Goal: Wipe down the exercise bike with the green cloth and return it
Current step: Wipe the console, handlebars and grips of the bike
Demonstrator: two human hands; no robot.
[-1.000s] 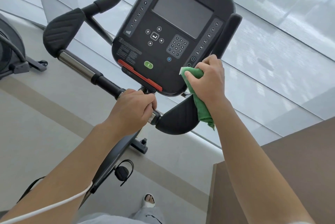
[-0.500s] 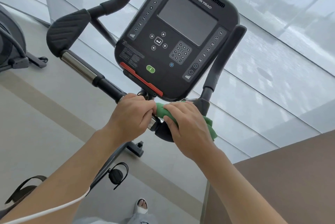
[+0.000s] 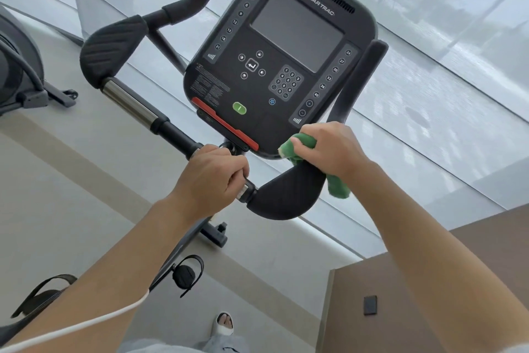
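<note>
The exercise bike's black console (image 3: 282, 58) fills the upper middle, tilted, with a dark screen and a red strip along its lower edge. My left hand (image 3: 213, 181) grips the handlebar (image 3: 171, 131) just below the console. My right hand (image 3: 332, 149) holds the bunched green cloth (image 3: 297, 146) against the top of the right black elbow pad (image 3: 283, 195), at the console's lower right corner. A tail of the cloth hangs down behind the pad's right end.
The left elbow pad (image 3: 114, 52) and upright grips rise at both sides of the console. Another machine (image 3: 20, 72) stands at far left. A brown wooden surface (image 3: 400, 289) lies at lower right. A pedal (image 3: 186, 277) and my foot show below, windows beyond.
My right hand swept the cloth from the console's lower right edge down to the bar beside my left hand, then back right onto the elbow pad. My left hand kept its grip.
</note>
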